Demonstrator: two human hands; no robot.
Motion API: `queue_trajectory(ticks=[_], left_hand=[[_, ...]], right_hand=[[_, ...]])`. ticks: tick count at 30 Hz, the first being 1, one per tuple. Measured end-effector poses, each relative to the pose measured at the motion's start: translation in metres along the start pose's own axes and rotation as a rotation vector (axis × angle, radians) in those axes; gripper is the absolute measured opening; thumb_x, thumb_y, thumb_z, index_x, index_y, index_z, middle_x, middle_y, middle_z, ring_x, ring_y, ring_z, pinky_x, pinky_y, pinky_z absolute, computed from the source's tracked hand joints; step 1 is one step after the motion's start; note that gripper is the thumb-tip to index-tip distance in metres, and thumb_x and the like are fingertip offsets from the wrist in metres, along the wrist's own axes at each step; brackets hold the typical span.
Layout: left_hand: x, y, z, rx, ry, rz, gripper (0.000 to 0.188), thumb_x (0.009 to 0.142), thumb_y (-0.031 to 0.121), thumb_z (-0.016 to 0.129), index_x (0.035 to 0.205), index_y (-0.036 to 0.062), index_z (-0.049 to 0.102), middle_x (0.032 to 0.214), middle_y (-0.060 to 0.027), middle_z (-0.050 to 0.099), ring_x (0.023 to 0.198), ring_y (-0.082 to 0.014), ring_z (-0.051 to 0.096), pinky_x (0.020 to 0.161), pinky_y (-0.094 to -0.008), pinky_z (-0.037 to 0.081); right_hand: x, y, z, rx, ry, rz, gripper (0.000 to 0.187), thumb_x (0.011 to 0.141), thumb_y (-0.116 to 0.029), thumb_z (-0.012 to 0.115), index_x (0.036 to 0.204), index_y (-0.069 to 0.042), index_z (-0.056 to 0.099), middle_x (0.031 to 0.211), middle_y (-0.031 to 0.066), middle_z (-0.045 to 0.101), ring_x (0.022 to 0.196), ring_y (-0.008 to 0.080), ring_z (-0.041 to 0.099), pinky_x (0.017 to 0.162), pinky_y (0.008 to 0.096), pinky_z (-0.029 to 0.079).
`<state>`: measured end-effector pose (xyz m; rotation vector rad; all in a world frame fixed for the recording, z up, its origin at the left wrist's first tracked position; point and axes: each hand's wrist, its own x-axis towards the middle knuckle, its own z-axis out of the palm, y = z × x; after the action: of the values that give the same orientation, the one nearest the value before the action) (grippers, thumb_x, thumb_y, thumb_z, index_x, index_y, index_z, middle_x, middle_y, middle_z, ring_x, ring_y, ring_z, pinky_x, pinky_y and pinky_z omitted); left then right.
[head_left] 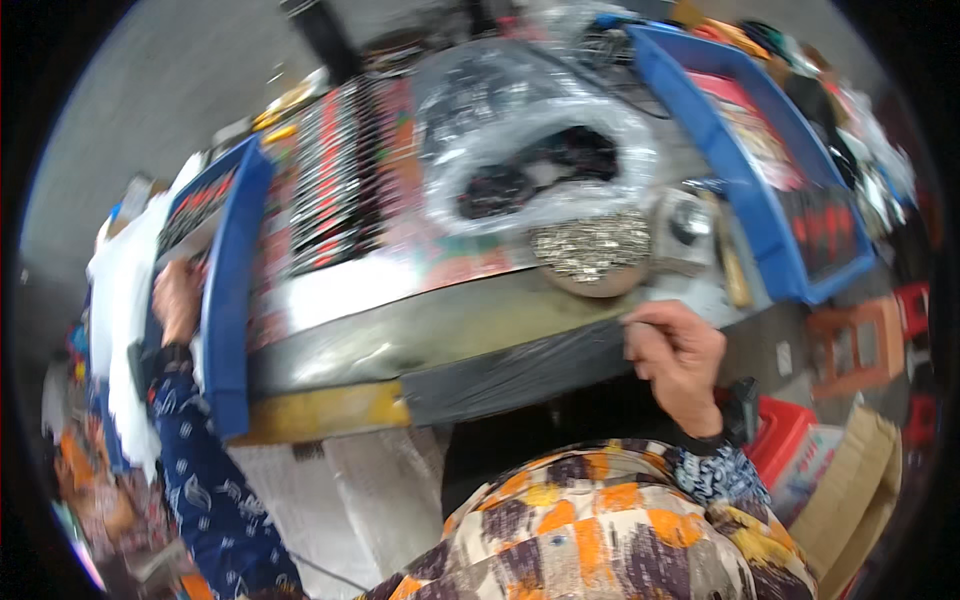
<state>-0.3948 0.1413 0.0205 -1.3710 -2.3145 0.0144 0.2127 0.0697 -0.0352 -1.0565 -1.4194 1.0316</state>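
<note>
My left hand (177, 300) reaches down into the long blue bin (232, 310) on the left. Its fingers are blurred and partly hidden, close to a row of black-and-red pieces (198, 208) inside. At the table's front edge hovers my right hand (682, 358), thumb and fingers curled together; anything between them is too small or blurred to make out. Just beyond it, a heap of small silvery metal pieces (590, 245) fills a round dish. Behind that lies an open clear plastic bag (500, 100) with dark pieces inside.
Rows of black-and-red pieces (335, 180) lie on the table left of the bag. A second blue bin (735, 185) stands on the right, beside a small pale device (685, 228). An orange-brown stool (858, 345) and a cardboard box (845, 500) are at lower right.
</note>
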Motion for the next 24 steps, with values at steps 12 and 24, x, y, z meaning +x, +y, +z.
queue_trajectory(ticks=[12,24], left_hand=[[0.004,-0.021,0.015,-0.162,0.259,0.124,0.016,0.094,0.021,0.054,0.099,0.0062,0.060,0.086,-0.0230,0.066,0.084,-0.0445,0.063,0.069,-0.0521,0.047],[-0.030,0.010,-0.040,-0.405,0.423,0.133,0.024,0.097,0.023,0.054,0.113,0.0064,0.062,0.094,-0.0174,0.069,0.080,-0.0280,0.068,0.071,-0.0386,0.050]], right_hand=[[0.019,-0.028,-0.042,-0.361,0.032,-0.317,0.011,0.087,-0.002,0.067,0.096,0.003,0.067,0.078,0.0049,0.066,0.066,0.0077,0.060,0.057,0.0221,0.047],[0.080,-0.037,-0.168,-1.065,0.375,-0.393,0.017,0.088,-0.010,0.061,0.099,0.001,0.068,0.089,0.0195,0.068,0.079,0.0291,0.067,0.071,0.0352,0.049]])
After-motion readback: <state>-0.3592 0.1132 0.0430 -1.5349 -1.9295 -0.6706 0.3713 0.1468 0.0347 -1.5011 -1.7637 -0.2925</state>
